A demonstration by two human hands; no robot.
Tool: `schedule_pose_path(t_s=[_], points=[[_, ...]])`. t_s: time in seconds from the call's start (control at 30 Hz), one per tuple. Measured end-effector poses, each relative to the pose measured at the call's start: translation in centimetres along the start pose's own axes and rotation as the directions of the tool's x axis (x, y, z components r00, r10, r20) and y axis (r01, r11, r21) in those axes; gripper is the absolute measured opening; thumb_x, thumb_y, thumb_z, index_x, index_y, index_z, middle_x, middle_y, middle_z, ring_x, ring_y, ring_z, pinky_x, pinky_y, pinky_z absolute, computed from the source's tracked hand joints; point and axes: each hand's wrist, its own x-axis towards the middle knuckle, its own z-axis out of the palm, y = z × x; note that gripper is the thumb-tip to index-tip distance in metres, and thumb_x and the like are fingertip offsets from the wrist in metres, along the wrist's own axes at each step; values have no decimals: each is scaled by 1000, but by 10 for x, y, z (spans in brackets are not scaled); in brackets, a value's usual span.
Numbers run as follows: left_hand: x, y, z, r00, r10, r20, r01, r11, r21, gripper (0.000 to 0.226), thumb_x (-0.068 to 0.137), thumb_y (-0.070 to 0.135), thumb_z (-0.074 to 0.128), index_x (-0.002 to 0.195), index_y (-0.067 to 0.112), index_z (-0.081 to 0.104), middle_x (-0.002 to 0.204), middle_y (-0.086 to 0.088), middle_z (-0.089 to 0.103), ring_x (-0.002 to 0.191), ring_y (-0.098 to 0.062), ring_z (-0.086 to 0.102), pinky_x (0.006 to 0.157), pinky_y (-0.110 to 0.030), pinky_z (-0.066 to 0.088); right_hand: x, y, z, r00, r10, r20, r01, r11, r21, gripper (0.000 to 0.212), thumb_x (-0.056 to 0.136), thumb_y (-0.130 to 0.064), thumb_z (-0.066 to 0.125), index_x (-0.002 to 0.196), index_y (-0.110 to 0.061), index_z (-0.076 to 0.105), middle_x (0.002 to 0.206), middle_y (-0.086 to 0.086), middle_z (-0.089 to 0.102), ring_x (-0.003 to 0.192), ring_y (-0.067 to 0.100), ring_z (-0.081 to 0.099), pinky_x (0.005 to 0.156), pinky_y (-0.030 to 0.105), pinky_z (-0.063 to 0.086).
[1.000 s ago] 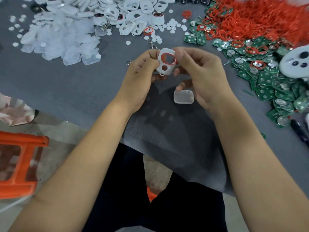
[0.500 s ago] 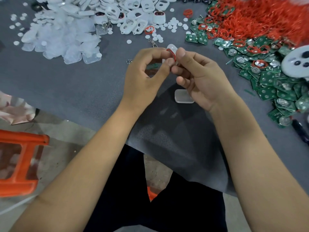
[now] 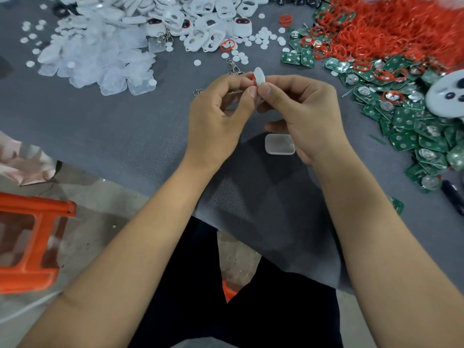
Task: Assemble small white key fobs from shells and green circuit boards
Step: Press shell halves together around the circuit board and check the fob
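A white key fob shell (image 3: 258, 76) with a red ring in it is held edge-on above the grey cloth (image 3: 100, 126). My left hand (image 3: 216, 119) pinches it from the left, and my right hand (image 3: 301, 109) pinches it from the right. Most of the shell is hidden behind my fingertips. A translucent rectangular shell half (image 3: 280, 144) lies on the cloth just below my right hand. Green circuit boards (image 3: 411, 131) are heaped at the right. White front shells (image 3: 208, 26) are piled at the top.
Translucent back covers (image 3: 105, 61) are heaped at the upper left, small white discs (image 3: 263, 38) are scattered near the top, and red rubber rings (image 3: 391, 28) are piled at the upper right. A white round device (image 3: 445, 94) sits at the right edge. An orange stool (image 3: 32, 237) stands at the lower left.
The shell faced the camera with its red ring and holes showing; both hands have turned it edge-on and closed in on it. The hands stay in the same place.
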Motion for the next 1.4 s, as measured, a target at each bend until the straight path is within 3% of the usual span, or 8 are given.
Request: schedule_pose_path(t_s=[0.2, 0.5, 0.77, 0.9, 1.03, 1.13, 1.27, 1.4], points=[[-1, 0, 1, 999, 26, 36, -30, 991, 128, 17, 106, 14, 57, 113, 0, 64, 120, -5, 70, 106, -17, 68, 85, -28, 55, 1, 4, 9, 998, -40, -43, 38, 998, -45, 13, 99, -19, 70, 107, -12, 78, 92, 4, 79, 90, 19, 77, 74, 33, 63], [4, -1, -1, 998, -24, 53, 21, 998, 55, 5, 104, 9, 60, 106, 8, 64, 113, 0, 70, 101, -8, 68, 90, -17, 50, -1, 4, 7, 999, -16, -29, 16, 1000, 2, 13, 101, -14, 67, 107, -6, 75, 91, 9, 78, 87, 20, 77, 72, 33, 63], [4, -6, -2, 999, -30, 37, 28, 999, 40, 17, 101, 10, 66, 112, -2, 71, 123, -10, 71, 116, -11, 68, 100, -22, 51, -1, 3, 7, 999, 19, -32, -17, 996, 84, 16, 100, -12, 68, 113, -5, 75, 97, 11, 79, 91, 21, 76, 79, 37, 63], [4, -7, -3, 1000, -5, 28, 4, 999, 37, 13, 101, 11, 66, 109, 2, 71, 122, -4, 69, 111, 3, 65, 96, -15, 48, -1, 2, 8, 999, 10, -35, -8, 998, 68, 17, 100, -10, 68, 113, -4, 75, 97, 11, 78, 90, 19, 76, 79, 36, 62], [3, -6, -1, 999, -30, 23, 31, 999, -26, 5, 102, 13, 65, 107, 12, 67, 126, -2, 66, 112, 1, 66, 92, -16, 50, -1, 1, 8, 999, -5, -48, 9, 997, 78, 14, 101, -12, 66, 111, -6, 74, 94, 10, 77, 89, 21, 75, 75, 36, 62], [4, -7, -2, 997, -47, 65, 51, 997, -57, 5, 103, 15, 63, 106, 12, 66, 113, 2, 72, 99, -2, 68, 87, -24, 54, -1, 0, 7, 998, 14, -54, -9, 995, 102, 16, 103, -12, 63, 113, -3, 72, 93, 10, 76, 86, 20, 73, 71, 34, 62], [5, -8, -2, 997, -36, 67, 35, 999, 15, 3, 102, 19, 65, 103, 21, 67, 95, 10, 71, 78, -2, 62, 72, -24, 51, -1, -1, 7, 989, -112, -99, 94, 981, -172, 13, 101, -12, 65, 112, -7, 70, 89, 3, 74, 81, 12, 73, 68, 32, 61], [3, -13, 3, 1000, -30, -6, 31, 996, 82, 6, 100, 18, 66, 105, 18, 70, 104, 1, 71, 91, -16, 68, 79, -31, 54, -4, -1, 10, 952, -301, -49, 249, 860, -445, 13, 97, -17, 69, 109, -12, 72, 101, -2, 71, 89, 8, 68, 80, 35, 59]])
